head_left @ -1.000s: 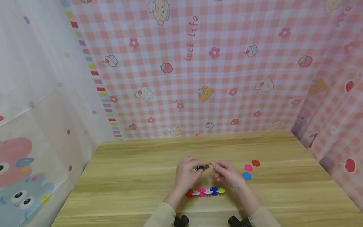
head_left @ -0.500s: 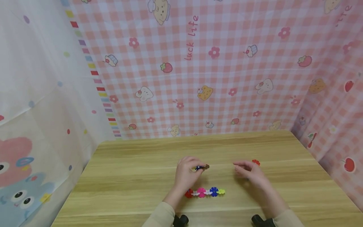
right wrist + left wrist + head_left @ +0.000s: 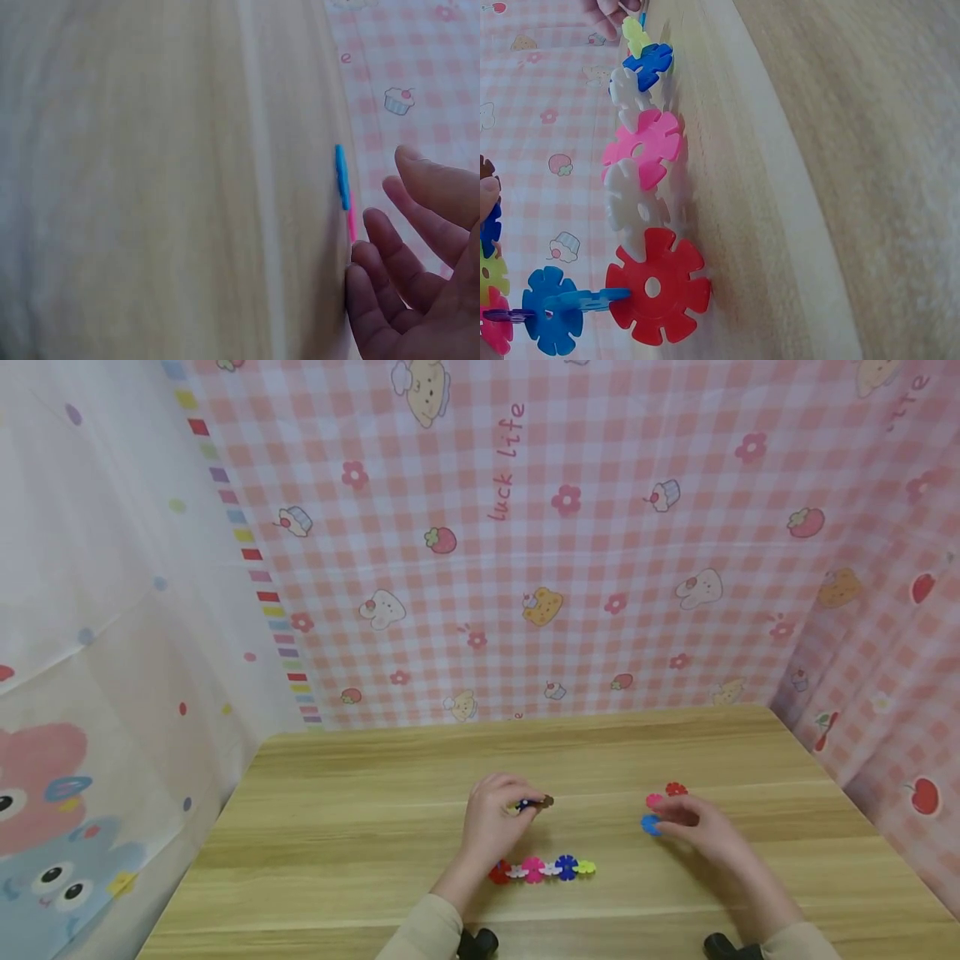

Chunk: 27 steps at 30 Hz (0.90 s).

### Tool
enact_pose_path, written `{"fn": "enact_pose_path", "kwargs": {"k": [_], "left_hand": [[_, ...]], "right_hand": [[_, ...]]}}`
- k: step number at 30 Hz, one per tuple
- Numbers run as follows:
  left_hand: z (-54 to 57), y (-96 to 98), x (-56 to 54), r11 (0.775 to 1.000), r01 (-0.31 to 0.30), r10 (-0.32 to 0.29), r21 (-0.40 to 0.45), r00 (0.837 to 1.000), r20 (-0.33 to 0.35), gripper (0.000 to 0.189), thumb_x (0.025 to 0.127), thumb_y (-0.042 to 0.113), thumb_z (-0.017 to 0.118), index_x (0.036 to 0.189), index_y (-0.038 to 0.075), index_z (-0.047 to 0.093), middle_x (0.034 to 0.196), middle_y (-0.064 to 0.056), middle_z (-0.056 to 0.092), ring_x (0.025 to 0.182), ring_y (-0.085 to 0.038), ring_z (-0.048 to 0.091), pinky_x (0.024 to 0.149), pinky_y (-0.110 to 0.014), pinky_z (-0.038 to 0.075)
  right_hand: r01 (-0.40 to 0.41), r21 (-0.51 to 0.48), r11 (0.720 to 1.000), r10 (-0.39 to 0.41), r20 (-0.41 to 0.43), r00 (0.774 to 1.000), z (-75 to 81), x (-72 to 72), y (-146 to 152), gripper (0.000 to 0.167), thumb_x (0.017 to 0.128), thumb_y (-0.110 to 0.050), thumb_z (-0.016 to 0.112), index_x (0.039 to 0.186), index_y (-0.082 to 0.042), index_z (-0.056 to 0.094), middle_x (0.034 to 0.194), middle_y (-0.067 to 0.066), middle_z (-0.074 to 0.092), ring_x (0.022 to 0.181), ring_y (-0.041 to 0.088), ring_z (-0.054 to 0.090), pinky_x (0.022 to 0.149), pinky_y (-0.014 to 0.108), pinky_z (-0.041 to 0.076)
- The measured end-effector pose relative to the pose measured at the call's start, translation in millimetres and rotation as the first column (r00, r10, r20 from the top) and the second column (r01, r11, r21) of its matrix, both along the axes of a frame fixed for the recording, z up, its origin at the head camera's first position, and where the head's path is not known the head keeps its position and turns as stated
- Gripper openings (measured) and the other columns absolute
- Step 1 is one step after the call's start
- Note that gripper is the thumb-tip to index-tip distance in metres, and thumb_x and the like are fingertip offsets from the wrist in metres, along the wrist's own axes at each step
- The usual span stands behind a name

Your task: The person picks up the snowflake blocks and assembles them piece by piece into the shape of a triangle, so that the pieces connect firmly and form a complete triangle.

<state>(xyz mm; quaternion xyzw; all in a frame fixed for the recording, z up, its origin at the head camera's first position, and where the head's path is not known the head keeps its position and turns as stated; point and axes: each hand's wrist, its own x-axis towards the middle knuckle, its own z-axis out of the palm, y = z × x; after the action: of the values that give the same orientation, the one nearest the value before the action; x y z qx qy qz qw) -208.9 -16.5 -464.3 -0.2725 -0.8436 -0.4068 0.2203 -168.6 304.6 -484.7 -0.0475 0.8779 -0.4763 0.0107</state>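
Observation:
My left hand (image 3: 497, 814) pinches one end of a chain of interlocking flower-shaped plastic discs, where a brown disc (image 3: 548, 801) and a dark blue one stick out past the fingers. In the left wrist view the chain runs on through a blue disc (image 3: 553, 310) to a red disc (image 3: 658, 286), then white, pink (image 3: 646, 147), white, blue and yellow discs along the table. My right hand (image 3: 701, 831) holds nothing, its thumb and fingers spread apart. Its fingertips overlap a loose blue disc (image 3: 650, 825) and come close to a pink disc (image 3: 654, 800).
Behind the pink disc lies a loose red disc (image 3: 676, 789). The wooden table (image 3: 375, 793) ends at a pink checked cloth (image 3: 480, 568) at the back. Black wrist mounts (image 3: 477, 943) show below both hands.
The right hand has left the brown disc by the left hand and moved right to the loose discs, its fingers parting. The left hand stays in place with the chain.

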Motion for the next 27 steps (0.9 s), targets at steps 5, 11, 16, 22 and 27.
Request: {"fn": "enact_pose_path", "kwargs": {"k": [5, 11, 16, 22, 27], "left_hand": [[0.0, 0.0, 0.1, 1.0, 0.001, -0.001, 0.001, 1.0, 0.001, 0.021, 0.074, 0.004, 0.084, 0.089, 0.017, 0.079, 0.095, 0.004, 0.072, 0.095, -0.014, 0.063, 0.098, -0.043, 0.044], [-0.7, -0.1, 0.0, 1.0, 0.003, -0.003, 0.0, 1.0, -0.001, 0.021, 0.074, 0.003, 0.084, 0.089, 0.017, 0.079, 0.094, 0.005, 0.072, 0.095, -0.014, 0.063, 0.098, -0.042, 0.044], [-1.3, 0.4, -1.1, 1.0, 0.001, -0.001, -0.002, 1.0, -0.011, 0.021, 0.074, 0.005, 0.084, 0.09, 0.017, 0.079, 0.094, 0.005, 0.072, 0.095, -0.013, 0.063, 0.097, -0.042, 0.044], [-1.9, 0.2, -1.5, 1.0, -0.004, 0.004, -0.005, 1.0, -0.021, 0.02, 0.074, 0.005, 0.084, 0.089, 0.017, 0.079, 0.094, 0.005, 0.072, 0.095, -0.013, 0.063, 0.096, -0.042, 0.045], [-3.3, -0.3, -1.7, 1.0, 0.003, -0.003, 0.004, 1.0, -0.024, 0.022, 0.073, 0.004, 0.084, 0.09, 0.017, 0.079, 0.095, 0.005, 0.072, 0.095, -0.014, 0.063, 0.097, -0.042, 0.045]], "right_hand": [[-0.034, 0.063, 0.997, 0.034, -0.003, 0.999, -3.2, -2.7, 5, 0.037, 0.091, -0.017, 0.073, 0.12, 0.003, 0.065, 0.113, 0.016, 0.068, 0.097, 0.024, 0.06, 0.078, 0.027, 0.05], [-0.068, 0.131, 0.989, 0.073, -0.037, 0.997, -7.9, -9.6, 6, 0.034, 0.087, -0.011, 0.076, 0.116, 0.003, 0.067, 0.105, 0.013, 0.069, 0.087, 0.02, 0.057, 0.071, 0.027, 0.049], [-0.052, 0.243, 0.969, 0.079, -0.105, 0.991, -9.6, -12.9, 3, 0.032, 0.082, -0.013, 0.081, 0.11, -0.001, 0.071, 0.099, 0.01, 0.069, 0.083, 0.019, 0.055, 0.07, 0.03, 0.048], [-0.04, 0.291, 0.956, 0.08, -0.126, 0.989, -10.3, -14.1, 1, 0.027, 0.081, -0.013, 0.082, 0.105, -0.004, 0.071, 0.099, 0.008, 0.068, 0.088, 0.022, 0.057, 0.072, 0.032, 0.048], [-0.057, 0.286, 0.956, 0.09, -0.106, 0.99, -10.2, -14.5, 1, 0.026, 0.08, -0.011, 0.082, 0.102, -0.005, 0.07, 0.101, 0.008, 0.066, 0.09, 0.022, 0.056, 0.074, 0.033, 0.047]]}}
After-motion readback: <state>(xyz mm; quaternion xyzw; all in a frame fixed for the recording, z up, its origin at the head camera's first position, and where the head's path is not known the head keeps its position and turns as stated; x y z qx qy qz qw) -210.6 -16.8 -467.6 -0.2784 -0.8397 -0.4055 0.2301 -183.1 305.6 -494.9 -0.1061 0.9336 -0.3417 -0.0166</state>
